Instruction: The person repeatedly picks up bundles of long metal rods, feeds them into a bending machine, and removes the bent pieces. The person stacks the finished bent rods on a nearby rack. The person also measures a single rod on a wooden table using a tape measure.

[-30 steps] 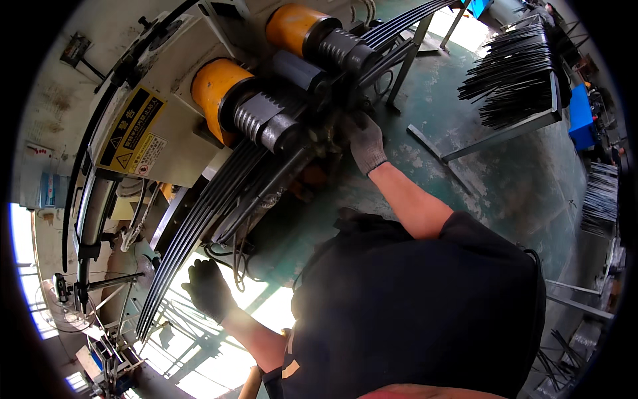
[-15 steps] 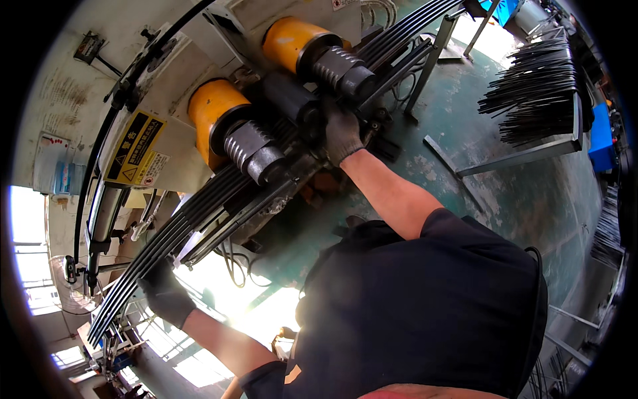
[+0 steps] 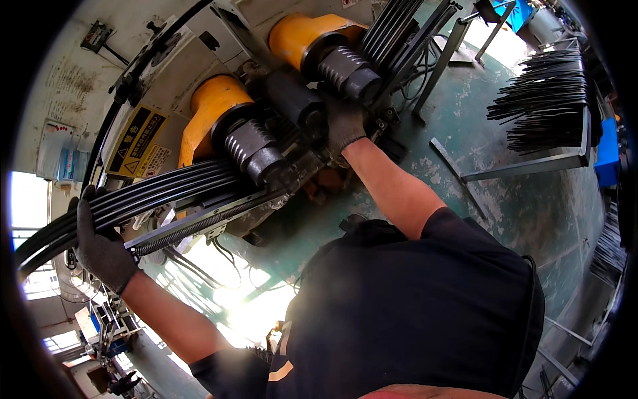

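1. Gripping black rods [image 3: 179,181] near their left end with left hand [image 3: 105,256]; likely heavy, springy, slick: encircle whole bundle.
2. Cannot tell grip of right hand [image 3: 345,125], beside dark cylinder [image 3: 286,94].
3. Locate black rods extending left from beside orange housing [image 3: 218,98].

Long black rods [image 3: 159,187], glossy, bunched together, reaching far left

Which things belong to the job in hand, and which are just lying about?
In use:
long black rods, gripped by the left hand
yellow-housed machine, right hand at it

Apparently idle:
heaped dark rods on the metal rack
blue object beyond it
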`<control>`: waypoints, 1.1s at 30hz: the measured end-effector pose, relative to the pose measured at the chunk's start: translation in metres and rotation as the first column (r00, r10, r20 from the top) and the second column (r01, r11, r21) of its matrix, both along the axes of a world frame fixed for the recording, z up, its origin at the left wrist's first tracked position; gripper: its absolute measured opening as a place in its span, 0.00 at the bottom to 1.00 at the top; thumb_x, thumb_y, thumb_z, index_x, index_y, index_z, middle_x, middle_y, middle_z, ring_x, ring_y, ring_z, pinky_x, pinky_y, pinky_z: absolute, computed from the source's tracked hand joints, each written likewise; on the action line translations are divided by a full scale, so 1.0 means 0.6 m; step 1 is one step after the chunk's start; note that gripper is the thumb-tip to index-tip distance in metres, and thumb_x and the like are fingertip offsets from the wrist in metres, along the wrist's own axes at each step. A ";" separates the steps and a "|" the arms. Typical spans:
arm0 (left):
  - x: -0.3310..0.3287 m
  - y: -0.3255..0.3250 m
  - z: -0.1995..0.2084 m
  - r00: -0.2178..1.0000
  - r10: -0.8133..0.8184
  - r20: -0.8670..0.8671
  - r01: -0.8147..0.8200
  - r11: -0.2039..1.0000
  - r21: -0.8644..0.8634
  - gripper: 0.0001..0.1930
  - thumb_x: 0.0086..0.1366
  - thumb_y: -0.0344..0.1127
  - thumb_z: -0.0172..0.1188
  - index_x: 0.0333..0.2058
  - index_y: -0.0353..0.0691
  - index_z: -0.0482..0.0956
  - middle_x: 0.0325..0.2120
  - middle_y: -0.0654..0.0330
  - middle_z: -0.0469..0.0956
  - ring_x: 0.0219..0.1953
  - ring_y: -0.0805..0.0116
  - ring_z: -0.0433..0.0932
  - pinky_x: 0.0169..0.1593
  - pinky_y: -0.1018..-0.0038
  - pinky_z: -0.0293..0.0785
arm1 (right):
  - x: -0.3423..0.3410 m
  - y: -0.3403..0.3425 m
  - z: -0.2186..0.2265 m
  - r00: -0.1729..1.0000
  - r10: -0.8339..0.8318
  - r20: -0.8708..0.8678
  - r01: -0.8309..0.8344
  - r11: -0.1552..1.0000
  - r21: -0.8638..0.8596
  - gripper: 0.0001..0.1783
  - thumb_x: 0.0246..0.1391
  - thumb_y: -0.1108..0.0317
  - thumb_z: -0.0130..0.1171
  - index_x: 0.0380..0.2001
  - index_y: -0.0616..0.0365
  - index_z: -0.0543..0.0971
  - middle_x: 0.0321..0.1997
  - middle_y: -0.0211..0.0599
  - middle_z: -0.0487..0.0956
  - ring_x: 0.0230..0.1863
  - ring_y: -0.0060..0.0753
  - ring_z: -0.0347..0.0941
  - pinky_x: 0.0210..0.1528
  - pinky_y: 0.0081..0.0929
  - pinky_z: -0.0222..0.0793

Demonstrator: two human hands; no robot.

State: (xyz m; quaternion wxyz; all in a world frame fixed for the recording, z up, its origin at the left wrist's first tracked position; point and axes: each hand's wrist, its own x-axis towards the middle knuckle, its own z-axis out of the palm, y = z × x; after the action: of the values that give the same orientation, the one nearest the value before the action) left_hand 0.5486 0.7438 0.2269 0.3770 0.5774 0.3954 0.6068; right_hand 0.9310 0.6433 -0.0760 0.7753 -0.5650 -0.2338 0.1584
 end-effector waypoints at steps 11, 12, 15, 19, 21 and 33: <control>0.152 -0.011 0.103 0.732 0.039 -0.680 0.268 0.901 0.340 0.17 0.72 0.45 0.62 0.49 0.38 0.87 0.41 0.52 0.87 0.46 0.62 0.86 0.51 0.67 0.82 | -0.001 -0.011 0.046 0.857 0.109 -0.504 -0.084 0.994 0.071 0.17 0.61 0.63 0.70 0.50 0.58 0.83 0.40 0.37 0.85 0.33 0.33 0.84 0.33 0.31 0.82; 0.161 -0.005 0.108 0.707 0.040 -0.706 0.302 0.886 0.353 0.17 0.72 0.46 0.63 0.49 0.39 0.87 0.40 0.53 0.87 0.45 0.62 0.87 0.50 0.66 0.82 | -0.003 -0.009 0.046 0.848 0.133 -0.513 -0.102 0.991 0.087 0.17 0.61 0.63 0.70 0.50 0.58 0.82 0.39 0.37 0.85 0.32 0.34 0.84 0.31 0.32 0.81; 0.202 -0.008 0.125 0.671 0.007 -0.741 0.289 0.919 0.270 0.19 0.70 0.49 0.64 0.49 0.42 0.88 0.42 0.52 0.88 0.43 0.61 0.87 0.48 0.66 0.82 | -0.016 -0.016 0.058 0.846 0.172 -0.505 -0.123 0.984 0.128 0.15 0.61 0.63 0.70 0.48 0.56 0.82 0.36 0.38 0.84 0.28 0.36 0.83 0.26 0.35 0.81; 0.189 -0.004 0.117 0.585 0.105 -0.804 0.397 0.828 0.397 0.17 0.71 0.48 0.62 0.51 0.46 0.88 0.45 0.51 0.87 0.45 0.59 0.88 0.49 0.64 0.83 | -0.016 -0.014 0.074 0.834 0.156 -0.529 -0.116 0.987 0.109 0.13 0.61 0.63 0.70 0.46 0.55 0.82 0.32 0.38 0.84 0.22 0.37 0.81 0.21 0.36 0.78; 0.199 -0.018 0.119 0.639 0.034 -0.768 0.300 0.909 0.290 0.20 0.70 0.52 0.64 0.50 0.45 0.89 0.43 0.55 0.88 0.50 0.60 0.85 0.58 0.62 0.75 | -0.021 -0.025 0.086 0.800 0.170 -0.575 -0.143 0.985 0.093 0.13 0.61 0.64 0.70 0.45 0.55 0.82 0.31 0.38 0.83 0.22 0.37 0.81 0.21 0.35 0.78; 0.188 0.002 0.109 0.709 -0.079 -0.701 0.373 0.885 0.279 0.22 0.69 0.53 0.65 0.49 0.41 0.88 0.43 0.55 0.88 0.52 0.59 0.86 0.63 0.61 0.74 | -0.019 -0.004 0.082 0.761 0.050 -0.647 -0.091 0.995 -0.030 0.09 0.61 0.61 0.68 0.39 0.50 0.80 0.24 0.32 0.78 0.17 0.31 0.75 0.18 0.31 0.68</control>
State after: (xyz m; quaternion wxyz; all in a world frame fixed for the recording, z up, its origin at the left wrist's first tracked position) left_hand 0.6614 0.7447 0.2924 0.1554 0.8657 0.2956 0.3728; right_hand 0.9198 0.6412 -0.0266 0.7847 -0.4898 0.0304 0.3788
